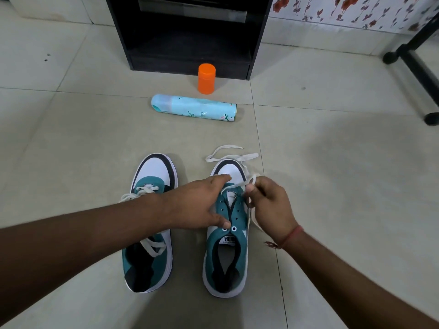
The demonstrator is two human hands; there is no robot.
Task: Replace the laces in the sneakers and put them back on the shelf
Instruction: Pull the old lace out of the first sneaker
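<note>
From the head view, the left hand [202,205] is lying spread and flat on the right sneaker [226,245], fingers straight, forearm crossing over the left sneaker [148,222]. The right hand [268,205] is pinching the white lace [234,157] beside the eyelets. The tongue label is reading "PUMA". Both sneakers are standing mid-floor [332,186], before the black shelf [190,32].

Your forearms are bare, with no sleeves showing. Around your right wrist [292,234] sits a thin reddish thread band [291,236], its frayed knot at nine o'clock.
</note>
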